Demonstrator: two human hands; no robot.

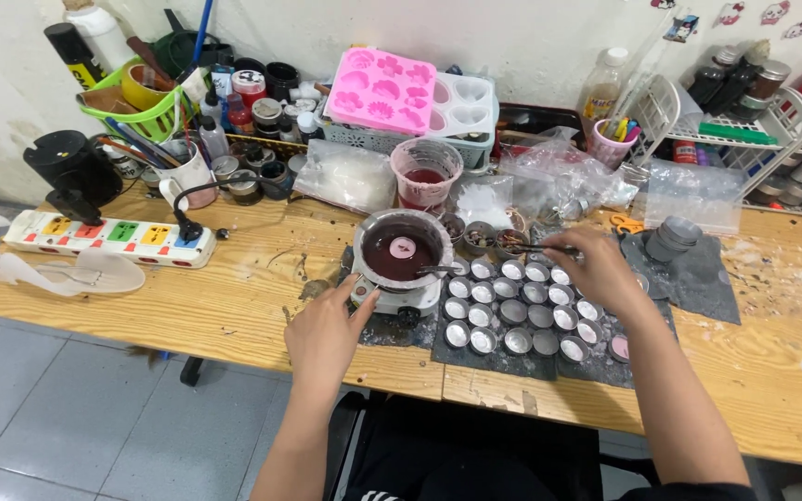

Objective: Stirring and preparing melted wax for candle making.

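My left hand (325, 331) rests at the front of a small white hot plate (392, 295), fingers touching its knob area. On the plate sits a metal pot (402, 246) of dark red liquid with a pink disc floating in it. My right hand (594, 264) holds a thin metal tool (538, 247) over small bowls of bits. Below it, several empty round metal tins (512, 311) stand in rows on a dark mat (596, 366).
A white power strip (109, 238) lies at the left, next to clear plastic pieces (58, 271). A pink flower mould (382, 88), a plastic cup of red liquid (425, 173), bags, jars and a white wire rack (754, 130) crowd the back. Orange scissors (626, 223) and stacked tins (672, 238) lie at the right.
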